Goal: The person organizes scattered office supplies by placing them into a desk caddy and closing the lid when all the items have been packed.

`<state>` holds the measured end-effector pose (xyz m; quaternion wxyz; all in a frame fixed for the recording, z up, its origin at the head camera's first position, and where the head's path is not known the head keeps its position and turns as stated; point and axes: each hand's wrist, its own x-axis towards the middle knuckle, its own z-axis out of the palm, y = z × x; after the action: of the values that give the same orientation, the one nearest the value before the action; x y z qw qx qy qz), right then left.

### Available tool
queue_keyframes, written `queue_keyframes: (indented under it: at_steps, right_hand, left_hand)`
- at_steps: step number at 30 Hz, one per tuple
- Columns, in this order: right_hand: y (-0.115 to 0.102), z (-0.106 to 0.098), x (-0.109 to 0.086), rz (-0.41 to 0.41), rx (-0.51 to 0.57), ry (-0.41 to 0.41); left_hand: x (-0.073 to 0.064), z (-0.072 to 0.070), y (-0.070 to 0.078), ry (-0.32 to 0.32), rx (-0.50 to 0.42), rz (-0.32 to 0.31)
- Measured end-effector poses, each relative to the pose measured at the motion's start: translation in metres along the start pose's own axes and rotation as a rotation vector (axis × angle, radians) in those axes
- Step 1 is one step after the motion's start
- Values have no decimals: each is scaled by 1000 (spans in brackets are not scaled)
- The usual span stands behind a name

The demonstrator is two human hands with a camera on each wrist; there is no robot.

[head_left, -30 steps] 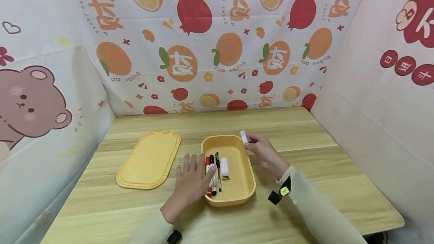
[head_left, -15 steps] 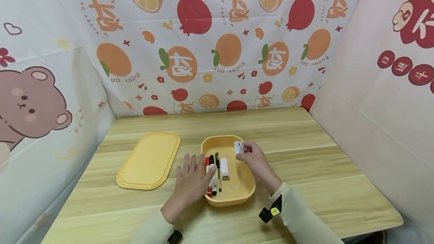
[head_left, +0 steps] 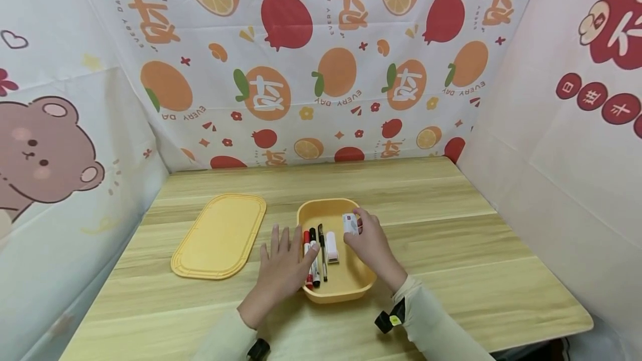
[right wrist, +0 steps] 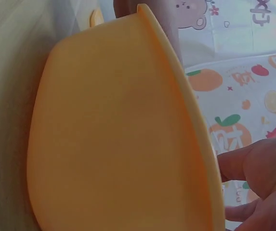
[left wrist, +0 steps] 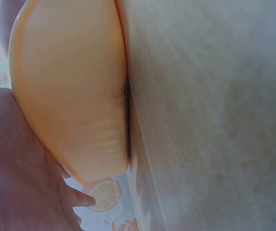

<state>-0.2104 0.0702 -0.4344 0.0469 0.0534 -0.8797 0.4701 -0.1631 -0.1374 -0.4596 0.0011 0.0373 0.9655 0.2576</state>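
Note:
A yellow plastic tray (head_left: 350,288) with raised walls stands on the table. My left hand (head_left: 282,272) lies over its left rim with fingers straight and spread. Inside, along the left wall, are a red marker (head_left: 307,238), a black marker (head_left: 313,237) and a black-capped pen (head_left: 321,234); the left thumb hides part of the markers. To their right lies what looks like a small white stapler (head_left: 331,245). My right hand (head_left: 372,244) reaches over the right rim, pinching a small white box (head_left: 349,224) with a dark red mark between thumb and fingers, over the tray's upper right part.
A flat yellow lid (head_left: 220,237) lies on the table left of the tray. The wood-grain table (head_left: 451,272) ends at a rounded front right corner. Printed cloth walls (head_left: 336,71) enclose the back and both sides.
My right hand has moved left and down with the small white box, from beside the right rim to over the tray's inside. The left hand has stayed put.

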Motion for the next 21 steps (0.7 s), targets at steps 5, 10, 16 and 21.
queue_keyframes:
  at_steps: [5,10,16,21]
  right_hand:
    - [-2,3,-1,11,-72,11]
    - [-5,9,0,26,-133,5]
    - [-6,18,2,41,-255,-18]
    - [-7,22,2,-14,-411,-29]
  left_hand:
    - [0,-1,1,-1,1,-1]
    - [0,-1,1,5,1,1]
    - [0,0,1,2,-3,4]
    - [-1,-1,1,-1,7,6]
